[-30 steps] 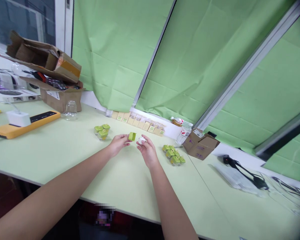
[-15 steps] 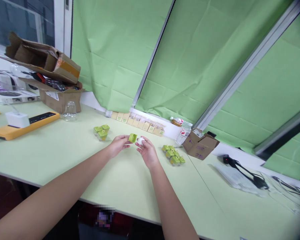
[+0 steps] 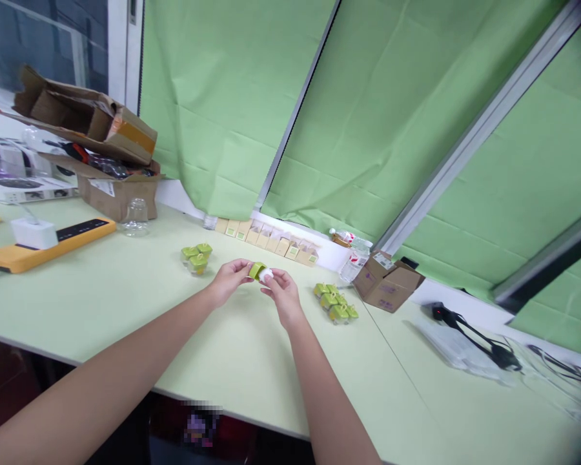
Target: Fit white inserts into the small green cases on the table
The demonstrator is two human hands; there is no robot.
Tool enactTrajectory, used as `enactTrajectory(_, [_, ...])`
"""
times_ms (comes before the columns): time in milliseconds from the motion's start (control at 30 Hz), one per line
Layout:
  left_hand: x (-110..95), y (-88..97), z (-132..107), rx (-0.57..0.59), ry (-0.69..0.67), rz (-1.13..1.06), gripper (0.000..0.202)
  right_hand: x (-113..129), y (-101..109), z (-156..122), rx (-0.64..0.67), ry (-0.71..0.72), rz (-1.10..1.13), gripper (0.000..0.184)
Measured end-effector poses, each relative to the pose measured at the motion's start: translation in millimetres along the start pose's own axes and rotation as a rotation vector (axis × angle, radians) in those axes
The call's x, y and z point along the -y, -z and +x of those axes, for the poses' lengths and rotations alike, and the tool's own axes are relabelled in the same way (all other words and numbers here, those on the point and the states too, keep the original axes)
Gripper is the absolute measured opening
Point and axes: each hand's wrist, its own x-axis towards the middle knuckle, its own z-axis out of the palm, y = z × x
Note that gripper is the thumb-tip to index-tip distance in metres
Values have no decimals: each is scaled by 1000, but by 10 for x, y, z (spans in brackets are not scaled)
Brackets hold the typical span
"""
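Note:
My left hand [image 3: 230, 281] pinches a small green lid [image 3: 256, 270], shaped like a hollow cup, with its opening turned to the right. Against that opening my right hand [image 3: 284, 294] holds a small white rounded piece [image 3: 266, 275], which looks partly inside the lid. Both hands are raised over the middle of the table. To the left stands a small group of clear containers with green lids [image 3: 197, 258]. A larger group of similar green-lidded containers [image 3: 335, 302] stands to the right of my right hand.
A row of small tan boxes [image 3: 271, 242] lines the back of the table [image 3: 213, 361]. Plastic bottles [image 3: 354, 261] and a cardboard box [image 3: 386, 283] stand at the back right. On the left are a power strip [image 3: 77, 237], a clear plastic bottle [image 3: 136, 218] and stacked cartons [image 3: 111, 194].
My right hand has moved left, bringing the white piece from beside the green lid to its opening, partly into it. The green lid has tilted slightly.

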Motion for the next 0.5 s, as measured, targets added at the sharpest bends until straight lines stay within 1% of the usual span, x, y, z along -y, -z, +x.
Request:
enactTrajectory(67, [-2, -9, -2, -10, -17, 24, 42, -14, 4, 2, -13, 17, -49, 41])
enactTrajectory(233, [24, -4, 1, -2, -64, 34, 42, -48, 4, 14, -23, 73, -76, 40])
enactTrajectory(400, [42, -9, 1, -30, -63, 59, 43, -31, -19, 10, -6, 108, -146, 41])
enactTrajectory(500, [59, -12, -7, -48, -65, 67, 43, -66, -20, 14, 10, 126, -202, 40])
